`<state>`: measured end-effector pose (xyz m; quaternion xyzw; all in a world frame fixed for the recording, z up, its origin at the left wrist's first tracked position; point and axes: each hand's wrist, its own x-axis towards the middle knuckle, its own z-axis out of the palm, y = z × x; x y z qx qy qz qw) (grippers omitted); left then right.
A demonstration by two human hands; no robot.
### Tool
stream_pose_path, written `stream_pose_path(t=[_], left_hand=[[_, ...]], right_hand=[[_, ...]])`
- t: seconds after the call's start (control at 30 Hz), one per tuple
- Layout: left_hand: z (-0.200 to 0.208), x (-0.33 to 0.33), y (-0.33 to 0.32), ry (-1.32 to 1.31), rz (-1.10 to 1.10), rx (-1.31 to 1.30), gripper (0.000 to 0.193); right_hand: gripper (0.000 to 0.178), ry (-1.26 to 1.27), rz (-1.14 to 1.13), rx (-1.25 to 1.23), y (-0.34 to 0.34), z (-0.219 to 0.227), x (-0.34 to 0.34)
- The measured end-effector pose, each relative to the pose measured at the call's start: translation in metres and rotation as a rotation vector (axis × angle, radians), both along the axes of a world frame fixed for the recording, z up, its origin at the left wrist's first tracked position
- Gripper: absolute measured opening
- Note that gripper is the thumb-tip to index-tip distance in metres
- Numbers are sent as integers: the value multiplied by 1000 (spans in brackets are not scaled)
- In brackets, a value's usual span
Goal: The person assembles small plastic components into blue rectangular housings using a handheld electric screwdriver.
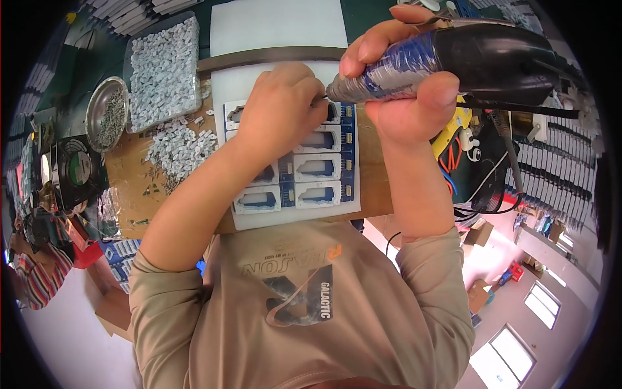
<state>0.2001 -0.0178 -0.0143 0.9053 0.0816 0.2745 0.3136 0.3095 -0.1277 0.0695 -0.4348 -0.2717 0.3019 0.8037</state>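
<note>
My right hand (408,117) is wrapped round an electric screwdriver (405,68), black at the back with blue and grey wrapping toward the nose. The tool lies nearly level, its tip pointing left at my left hand's fingertips. My left hand (282,107) is bent closed above the far row of white plastic frames (317,167). Its fingertips press together beside the screwdriver's tip; whatever they pinch is hidden. The frames sit in rows on blue circuit boards (348,139), which rest on a white foam pad (249,223). My left hand and forearm cover part of the left column.
Left of the boards are a clear tub (196,48) of small white parts, a loose pile (181,149) of them and a metal bowl (90,126) of screws. A dark bar (272,57) crosses behind. A fan (78,168) stands left; cables (453,159) hang right.
</note>
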Motion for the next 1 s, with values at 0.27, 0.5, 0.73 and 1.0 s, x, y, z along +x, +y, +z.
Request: stream_pose_path(t=[0.27,0.5,0.73,1.0], left_hand=[[-2,0,-1,16,14,17,12],[-1,-2,-2,81,15,29,15],[-3,-1,-1,71,16,44,16],[-7,-3,-1,72,14,70,17]], right_hand=[[90,-376,95,70,5,-29,32],[82,-403,114,75,9,-30,24],[82,-401,58,49,14,-31,18],[92,-365,-44,8,9,-18,4]])
